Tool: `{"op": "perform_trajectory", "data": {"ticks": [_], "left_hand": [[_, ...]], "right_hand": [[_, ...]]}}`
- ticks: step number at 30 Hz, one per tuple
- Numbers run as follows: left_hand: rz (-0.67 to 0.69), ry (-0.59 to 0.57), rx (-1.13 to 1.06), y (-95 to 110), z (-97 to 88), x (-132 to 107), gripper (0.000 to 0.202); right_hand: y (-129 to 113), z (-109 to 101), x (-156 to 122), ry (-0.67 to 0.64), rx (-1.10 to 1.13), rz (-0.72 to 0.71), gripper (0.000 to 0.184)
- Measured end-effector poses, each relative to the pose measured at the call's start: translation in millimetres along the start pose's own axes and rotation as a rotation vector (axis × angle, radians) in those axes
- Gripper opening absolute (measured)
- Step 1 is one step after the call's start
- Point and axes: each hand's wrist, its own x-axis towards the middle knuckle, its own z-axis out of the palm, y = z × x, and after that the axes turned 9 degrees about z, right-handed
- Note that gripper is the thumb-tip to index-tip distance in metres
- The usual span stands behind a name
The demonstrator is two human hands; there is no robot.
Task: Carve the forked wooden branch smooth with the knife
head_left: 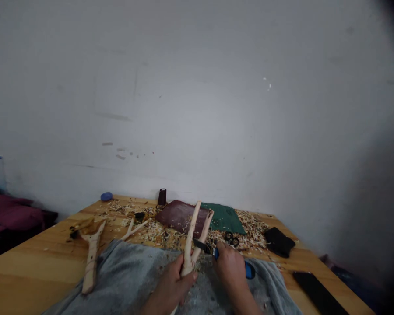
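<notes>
1. Our left hand (174, 280) is clamped round the lower stem of a forked stick (188, 245), above the grey cloth (124, 267) over our lap.
2. The stick's long axis rises almost upright, tilting away from us, with both prongs up.
3. Our right hand (230, 267), clamped on a blue-handled knife (202, 246), sits just right of the stick, apart from the left hand. It is the nearer hand to the prongs.
4. The dark blade points left at the right prong (204, 232); we cannot tell if they touch.
5. Beyond lie shavings (154, 232) on the table (36, 258).
</notes>
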Motion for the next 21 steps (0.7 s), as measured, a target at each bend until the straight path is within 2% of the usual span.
{"op": "perform_trajectory", "data": {"ticks": [3, 8, 10, 17, 21], "left_hand": [[0.006, -0.007, -0.009, -4, -0.4, 1, 0.043], [0.004, -0.018, -0.015, -8, -0.5, 1, 0.053], [0.000, -0.023, 0.000, -7, -0.3, 0, 0.054], [0.011, -0.019, 0.015, -3, -1.5, -1, 0.052], [-0.009, -0.008, 0.034, -2, -1.0, -1, 0.048]], "right_hand": [[9, 1, 6, 0.018, -0.005, 0.042, 0.022], [35, -4, 20, -0.001, -0.016, 0.219, 0.027], [37, -6, 21, 0.006, -0.010, 0.236, 0.028], [4, -4, 1, -0.007, 0.030, 0.002, 0.017], [-1, 0, -3, -0.012, 0.013, -0.010, 0.019]]}}
